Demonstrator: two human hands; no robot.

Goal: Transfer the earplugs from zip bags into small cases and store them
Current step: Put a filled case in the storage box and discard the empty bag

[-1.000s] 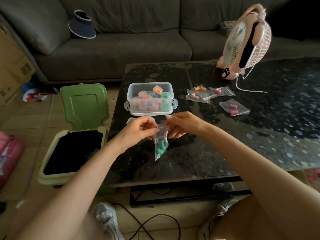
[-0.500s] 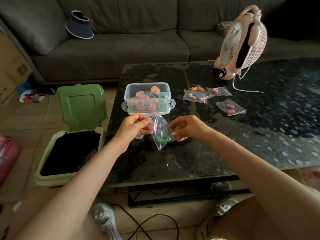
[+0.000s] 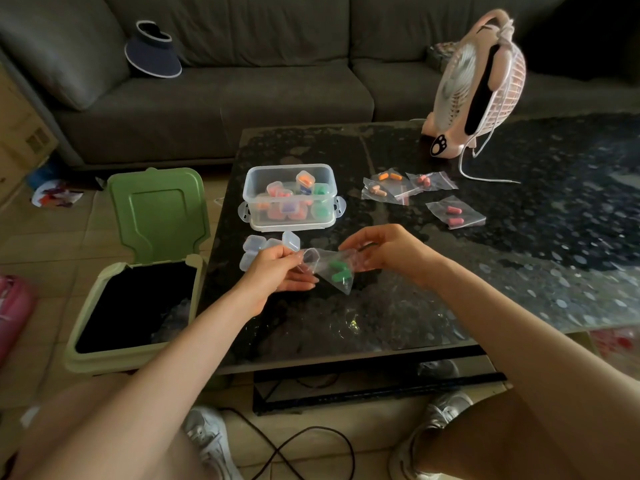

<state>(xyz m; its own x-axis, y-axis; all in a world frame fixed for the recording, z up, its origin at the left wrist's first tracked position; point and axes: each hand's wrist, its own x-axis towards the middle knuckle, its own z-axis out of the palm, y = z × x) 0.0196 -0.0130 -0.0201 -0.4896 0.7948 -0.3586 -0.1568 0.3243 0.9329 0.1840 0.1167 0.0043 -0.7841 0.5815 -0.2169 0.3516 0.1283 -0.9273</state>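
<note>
Pinching opposite ends of the zip bag [image 3: 325,262], left hand [image 3: 277,270] and right hand [image 3: 384,251], green earplugs [image 3: 339,274] inside

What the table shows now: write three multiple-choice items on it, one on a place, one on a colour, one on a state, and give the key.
1. Where is the bin?
A) on the floor left of the table
B) on the sofa
C) on the table

2. What colour are the earplugs in the held bag?
A) orange
B) green
C) blue

3. How is the bin's lid?
A) shut
B) raised open
C) taken off

Key: 1 A, it stands on the floor by the table's left edge; 2 B, green shows through the clear bag; 3 B, the lid stands upright behind the black opening.
</note>
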